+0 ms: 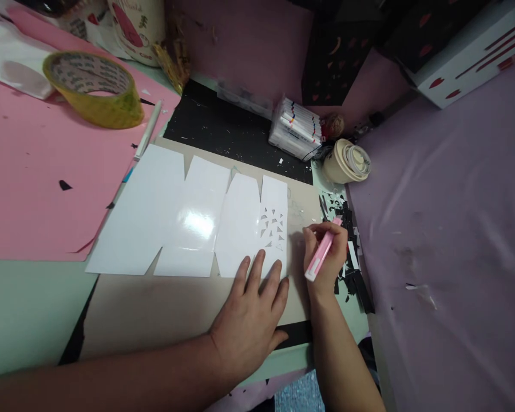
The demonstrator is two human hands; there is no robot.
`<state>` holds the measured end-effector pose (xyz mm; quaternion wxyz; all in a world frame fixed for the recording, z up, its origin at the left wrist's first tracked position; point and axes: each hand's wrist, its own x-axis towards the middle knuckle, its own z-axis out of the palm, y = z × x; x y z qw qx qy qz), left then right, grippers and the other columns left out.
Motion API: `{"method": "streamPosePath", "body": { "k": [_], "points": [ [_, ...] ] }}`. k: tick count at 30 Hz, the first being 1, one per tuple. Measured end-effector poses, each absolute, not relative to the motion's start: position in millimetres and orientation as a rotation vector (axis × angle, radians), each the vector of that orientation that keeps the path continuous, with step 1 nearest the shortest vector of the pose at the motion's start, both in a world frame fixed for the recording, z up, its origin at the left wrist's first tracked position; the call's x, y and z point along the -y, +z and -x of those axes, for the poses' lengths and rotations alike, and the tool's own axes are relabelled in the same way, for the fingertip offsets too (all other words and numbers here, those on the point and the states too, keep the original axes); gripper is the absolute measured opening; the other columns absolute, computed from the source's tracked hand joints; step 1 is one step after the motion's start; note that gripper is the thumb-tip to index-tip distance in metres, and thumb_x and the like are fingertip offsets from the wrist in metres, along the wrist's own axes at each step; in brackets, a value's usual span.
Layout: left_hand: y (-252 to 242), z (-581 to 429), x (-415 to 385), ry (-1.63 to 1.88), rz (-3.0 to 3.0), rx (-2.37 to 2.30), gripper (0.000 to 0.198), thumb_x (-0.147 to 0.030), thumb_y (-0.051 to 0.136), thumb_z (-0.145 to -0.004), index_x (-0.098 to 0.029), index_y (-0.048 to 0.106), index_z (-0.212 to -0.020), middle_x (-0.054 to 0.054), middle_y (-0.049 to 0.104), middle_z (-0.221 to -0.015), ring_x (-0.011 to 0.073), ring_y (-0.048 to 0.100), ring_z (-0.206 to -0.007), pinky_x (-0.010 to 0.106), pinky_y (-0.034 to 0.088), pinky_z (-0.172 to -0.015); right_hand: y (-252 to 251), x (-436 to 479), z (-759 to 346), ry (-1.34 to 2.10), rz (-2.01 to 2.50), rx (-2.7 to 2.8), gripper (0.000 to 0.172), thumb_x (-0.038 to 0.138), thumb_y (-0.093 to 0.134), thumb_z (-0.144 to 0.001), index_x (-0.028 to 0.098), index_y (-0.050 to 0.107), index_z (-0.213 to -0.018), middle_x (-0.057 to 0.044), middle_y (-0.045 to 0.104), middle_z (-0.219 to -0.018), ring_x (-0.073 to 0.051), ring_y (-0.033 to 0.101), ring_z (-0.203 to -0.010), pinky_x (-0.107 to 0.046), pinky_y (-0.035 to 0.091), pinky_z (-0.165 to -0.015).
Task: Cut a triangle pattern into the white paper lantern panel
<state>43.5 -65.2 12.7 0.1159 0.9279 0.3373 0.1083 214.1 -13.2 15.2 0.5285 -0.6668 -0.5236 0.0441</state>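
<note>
My left hand (pixel 251 315) lies with its fingers spread, the fingertips on the lower right edge of a glossy white cut-out sheet (pixel 167 212). Small triangular holes pierce the sheet's right panel, just above those fingertips. My right hand (pixel 328 254) is closed around a pink cutter (pixel 323 252), held to the right of the sheet with its pale end toward me. The sheet rests on a grey-beige board (pixel 154 309), and notches cut into its upper and lower edges divide it into panels.
Pink paper (pixel 34 183) and a yellow tape roll (pixel 96 91) lie at the left, near a white pen (pixel 149 130). Behind the board are a case of markers (pixel 296 129) and a beige cup (pixel 341 162). Black scraps (pixel 360 289) and scissors (pixel 323 207) lie at the right.
</note>
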Motion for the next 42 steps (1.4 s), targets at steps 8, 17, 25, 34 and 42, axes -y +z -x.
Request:
{"method": "streamPosePath", "body": {
  "k": [8,17,25,34,42],
  "points": [
    [14,-43,63,0.31,-2.708,-0.989,0.078,-0.071,0.051,-0.082,-0.019,0.051,-0.141,0.014,0.041,-0.154,0.0457,0.017,-0.146,0.062,0.013,-0.116,16,23,-212,0.476,1.521,1.503,0.016,0.018,0.067,-0.086,0.024,0.055,-0.094,-0.002,0.068,-0.095,-0.019,0.065,-0.091,-0.04,0.051,-0.086],
    [16,-43,64,0.308,-2.696,-0.991,0.082,-0.07,0.055,-0.081,-0.016,0.048,-0.143,0.015,0.038,-0.155,0.045,0.019,-0.146,0.061,0.015,-0.117,7,25,-214,0.55,1.597,1.715,0.015,0.018,0.068,-0.087,0.026,0.056,-0.092,-0.001,0.067,-0.094,-0.021,0.062,-0.092,-0.042,0.048,-0.085],
    [17,-43,63,0.289,-2.696,-0.968,0.076,-0.069,0.056,-0.081,-0.018,0.055,-0.138,0.016,0.039,-0.154,0.0457,0.021,-0.145,0.062,0.014,-0.117,8,21,-209,0.405,1.581,1.923,0.015,0.014,0.06,-0.087,0.027,0.057,-0.093,-0.001,0.062,-0.089,-0.022,0.055,-0.09,-0.043,0.043,-0.084],
    [14,-42,64,0.326,-2.718,-0.973,0.079,-0.071,0.053,-0.082,-0.019,0.051,-0.141,0.015,0.041,-0.154,0.045,0.021,-0.146,0.062,0.017,-0.116,14,2,-226,-0.052,1.467,1.052,0.018,0.021,0.065,-0.085,0.024,0.047,-0.087,0.002,0.054,-0.08,-0.015,0.056,-0.076,-0.037,0.046,-0.081],
    [10,-40,64,0.403,-2.85,-0.798,0.069,-0.06,0.049,-0.09,-0.011,0.051,-0.138,0.017,0.046,-0.15,0.0318,0.034,-0.144,0.043,0.02,-0.117,25,15,-217,0.724,1.279,1.164,0.027,0.049,0.058,-0.09,0.026,0.043,-0.087,0.004,0.057,-0.069,-0.016,0.059,-0.067,-0.042,0.055,-0.076]
  ]
}}
